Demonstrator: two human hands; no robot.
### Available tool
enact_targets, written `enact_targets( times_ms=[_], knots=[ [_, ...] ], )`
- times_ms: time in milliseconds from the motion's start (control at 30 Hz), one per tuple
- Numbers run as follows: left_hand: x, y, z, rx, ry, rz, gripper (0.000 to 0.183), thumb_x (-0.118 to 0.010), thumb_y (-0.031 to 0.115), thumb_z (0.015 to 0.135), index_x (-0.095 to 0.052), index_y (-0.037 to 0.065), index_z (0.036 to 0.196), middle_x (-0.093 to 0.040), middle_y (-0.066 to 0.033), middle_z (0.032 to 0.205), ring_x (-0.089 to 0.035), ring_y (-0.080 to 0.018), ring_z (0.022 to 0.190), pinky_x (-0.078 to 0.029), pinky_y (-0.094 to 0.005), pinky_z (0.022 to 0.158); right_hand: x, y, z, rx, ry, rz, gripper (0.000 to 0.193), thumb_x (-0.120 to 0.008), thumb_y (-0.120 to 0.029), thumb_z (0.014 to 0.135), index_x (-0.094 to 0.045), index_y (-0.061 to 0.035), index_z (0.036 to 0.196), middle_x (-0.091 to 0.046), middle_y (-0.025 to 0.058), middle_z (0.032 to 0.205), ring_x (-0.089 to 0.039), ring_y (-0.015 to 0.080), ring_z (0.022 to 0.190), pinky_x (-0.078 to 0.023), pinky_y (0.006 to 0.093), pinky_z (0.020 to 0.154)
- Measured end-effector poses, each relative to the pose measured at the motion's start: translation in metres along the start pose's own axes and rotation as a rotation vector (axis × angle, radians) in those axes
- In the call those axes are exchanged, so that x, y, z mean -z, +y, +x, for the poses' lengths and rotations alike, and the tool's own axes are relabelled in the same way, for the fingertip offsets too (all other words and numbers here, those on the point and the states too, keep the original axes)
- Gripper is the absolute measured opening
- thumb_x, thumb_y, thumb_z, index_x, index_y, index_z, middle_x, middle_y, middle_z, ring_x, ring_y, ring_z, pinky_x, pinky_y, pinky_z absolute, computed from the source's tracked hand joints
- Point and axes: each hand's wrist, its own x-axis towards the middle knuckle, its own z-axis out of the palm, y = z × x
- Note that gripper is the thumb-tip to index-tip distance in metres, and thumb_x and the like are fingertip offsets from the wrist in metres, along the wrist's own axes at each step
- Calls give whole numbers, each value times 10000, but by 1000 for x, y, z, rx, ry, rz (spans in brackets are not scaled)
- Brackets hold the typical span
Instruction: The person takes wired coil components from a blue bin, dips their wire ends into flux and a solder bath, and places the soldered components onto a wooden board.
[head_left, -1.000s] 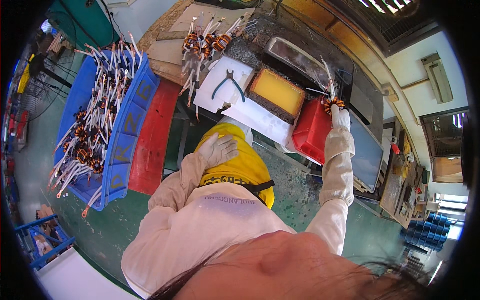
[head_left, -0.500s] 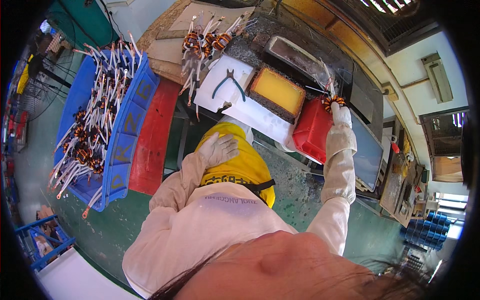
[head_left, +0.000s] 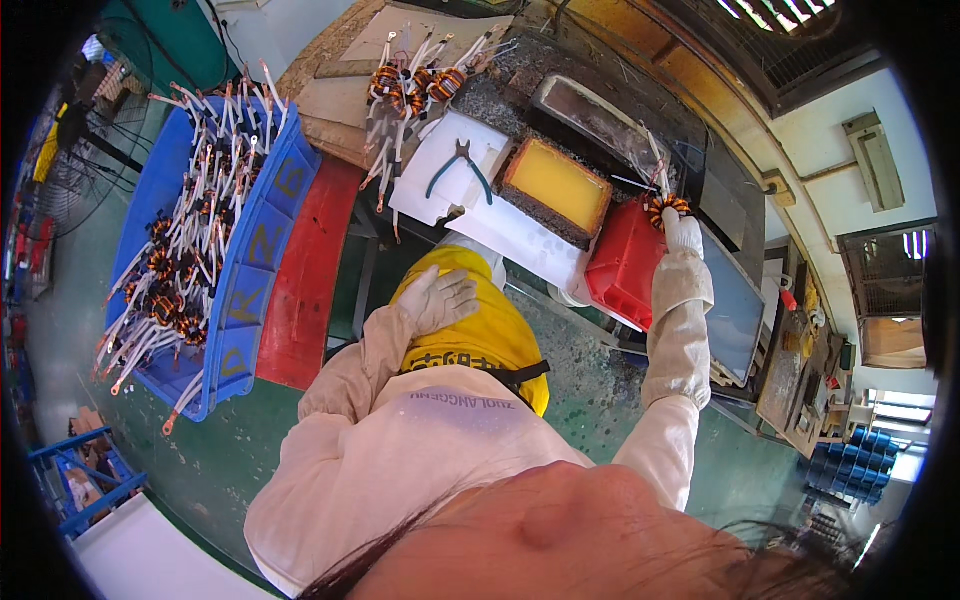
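Note:
In a white glove, my right hand (head_left: 684, 233) grips a copper-wound toroidal coil (head_left: 668, 210) just past the red bin (head_left: 622, 258). White leads (head_left: 656, 160) run from that coil toward the far side, over the end of a long metal trough (head_left: 592, 110). My left hand (head_left: 440, 298), also gloved, lies flat with its fingers stretched out on the yellow apron (head_left: 470, 335) over my lap. Nearest to it on the bench are green-handled cutting pliers (head_left: 461, 172) on a white sheet, beside a rectangular tray of yellow material (head_left: 558, 185).
Several coils with white leads (head_left: 410, 90) lie at the bench's back left. A blue crate (head_left: 255, 255) heaped with similar coils stands to my left, next to a red board (head_left: 310, 280). A fan (head_left: 85, 150) is beyond the crate. Right of the bin leans a grey-blue panel (head_left: 733, 300).
Almost nothing differs; the view has shifted very slightly. My right hand keeps its hold on the coil, and my left hand stays on the apron.

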Motion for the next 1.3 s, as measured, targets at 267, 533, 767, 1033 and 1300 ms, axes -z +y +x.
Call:
enact_targets(
  times_ms=[267,533,767,1033,1300],
  knots=[
    [-2,0,0,6,16,-5,553,-272,463,993,-411,37,1319,-509,-169,1202,-508,-287,1123,-412,-461,1005,-8,12,10,14,23,62,557,-525,-482,750,-650,53,843,-638,237,762,-638,358,758,-470,429,690],
    [5,1,-1,11,-1,12,564,-252,463,996,-383,46,1352,-463,-167,1282,-465,-283,1188,-372,-440,1047,-1,-4,-7,-125,-55,92,605,-509,-482,751,-646,66,970,-632,304,928,-609,414,974,-454,435,829],
    [-7,0,-1,20,41,16,570,-251,465,995,-370,47,1364,-436,-167,1324,-440,-281,1226,-352,-443,1061,-5,9,-3,-144,2,160,616,-524,-495,745,-645,72,951,-636,299,878,-626,395,942,-463,429,807],
    [-1,2,2,10,27,3,553,-274,456,994,-386,46,1348,-473,-170,1265,-473,-293,1177,-379,-458,1040,-16,16,-1,-120,7,252,565,-555,-489,761,-645,49,910,-629,200,774,-633,293,701,-489,382,608],
    [12,1,6,16,-21,10,544,-314,444,988,-405,17,1313,-481,-175,1236,-484,-316,1150,-405,-483,1008,-3,2,-25,-165,59,530,478,-625,-474,770,-626,1,821,-583,88,663,-546,179,478,-444,309,390]
  ],
)
